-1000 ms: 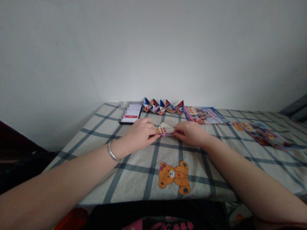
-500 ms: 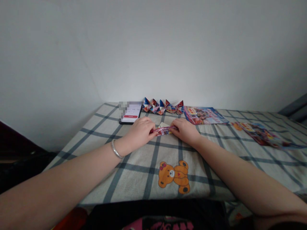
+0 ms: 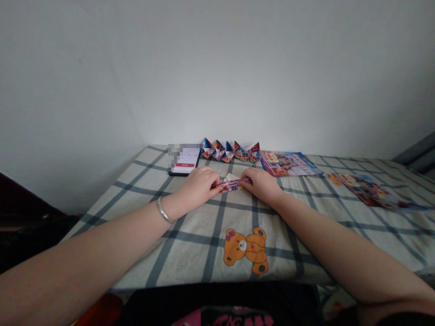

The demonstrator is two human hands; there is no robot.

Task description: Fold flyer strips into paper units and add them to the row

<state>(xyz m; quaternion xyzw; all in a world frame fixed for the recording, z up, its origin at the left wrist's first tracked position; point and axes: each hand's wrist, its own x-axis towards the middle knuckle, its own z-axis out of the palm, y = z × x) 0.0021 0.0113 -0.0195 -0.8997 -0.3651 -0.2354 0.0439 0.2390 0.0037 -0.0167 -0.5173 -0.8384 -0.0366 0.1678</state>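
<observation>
Between my hands lies a folded piece of printed paper (image 3: 231, 184), red and multicoloured, with a pale flap showing behind it. My left hand (image 3: 201, 184) is closed on its left end, thumb in front and fingers behind. At the right end, my right hand (image 3: 261, 184) pinches the paper the same way. Just beyond my hands stands a row of several folded paper shapes (image 3: 231, 151) with pointed tips, in blue, red and white print.
A phone (image 3: 185, 160) with a lit screen lies left of the paper shapes. Printed leaflets (image 3: 292, 164) and another leaflet (image 3: 380, 192) lie to the right. A checked cloth (image 3: 183, 262) with a bear print covers the surface, which meets a white wall (image 3: 238, 72) behind.
Both hands keep their hold on the folded paper, with only a very slight shift of the fingers. The other things stay where they were.
</observation>
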